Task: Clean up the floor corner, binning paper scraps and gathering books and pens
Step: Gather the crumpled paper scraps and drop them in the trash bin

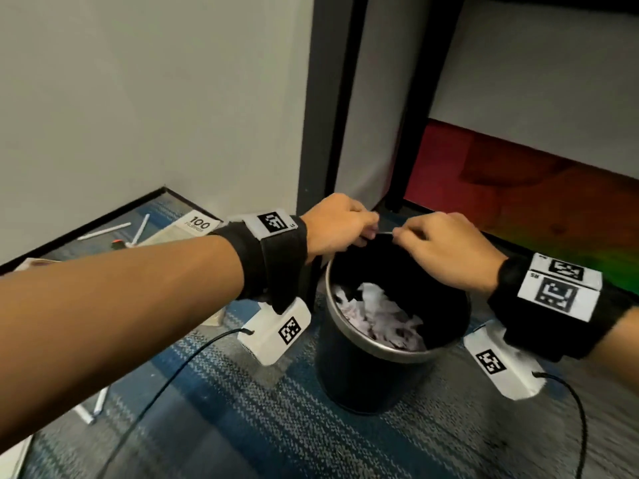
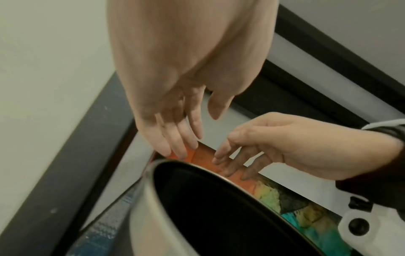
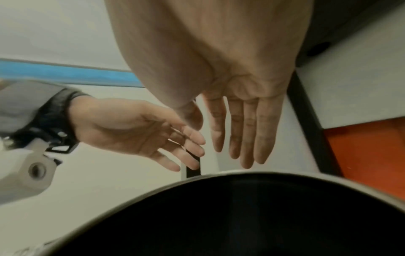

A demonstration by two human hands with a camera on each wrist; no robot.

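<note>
My left hand and right hand over bin, fingers loose, empty. Scraps binned. Next: gather pens and book from floor corner.

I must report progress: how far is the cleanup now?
Done: paper scraps lie in the bin. In hand: nothing; both hands, left and right, are open above its rim. Left: pens and books remain on the floor.
</note>
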